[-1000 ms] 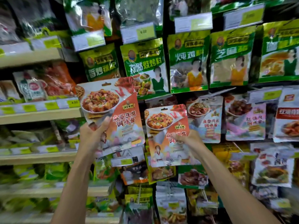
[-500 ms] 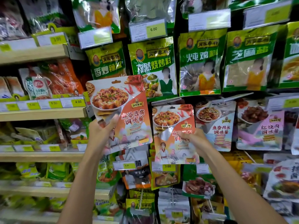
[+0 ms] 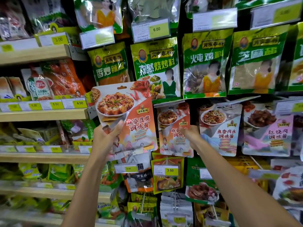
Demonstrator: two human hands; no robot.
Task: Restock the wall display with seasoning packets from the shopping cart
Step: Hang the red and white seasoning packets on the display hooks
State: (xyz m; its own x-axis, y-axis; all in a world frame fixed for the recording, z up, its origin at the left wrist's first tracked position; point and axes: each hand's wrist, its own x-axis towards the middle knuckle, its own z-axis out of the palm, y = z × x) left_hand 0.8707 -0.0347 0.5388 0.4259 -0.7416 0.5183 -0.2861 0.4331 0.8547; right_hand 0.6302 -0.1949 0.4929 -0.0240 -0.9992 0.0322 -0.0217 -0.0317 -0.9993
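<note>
Glossy plastic packet [image 3: 129, 115], flat with rounded corners, orange-and-white tofu-dish print, hang slot punched at top: left hand [image 3: 105, 136] grips its lower left, thumb pressed across the front. Right hand [image 3: 191, 136] pinches the right edge of a second packet [image 3: 170, 140], same print, lying flat against the wall display [image 3: 181, 35], its top under a grey tag bar [image 3: 168, 103]. Crinkled, shiny green pouches [image 3: 205, 63] hang above.

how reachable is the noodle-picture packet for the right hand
Probably yes: the noodle-picture packet hangs just beside the right hand, nothing across it, though that hand pinches the hanging tofu packet and must release first.
</note>
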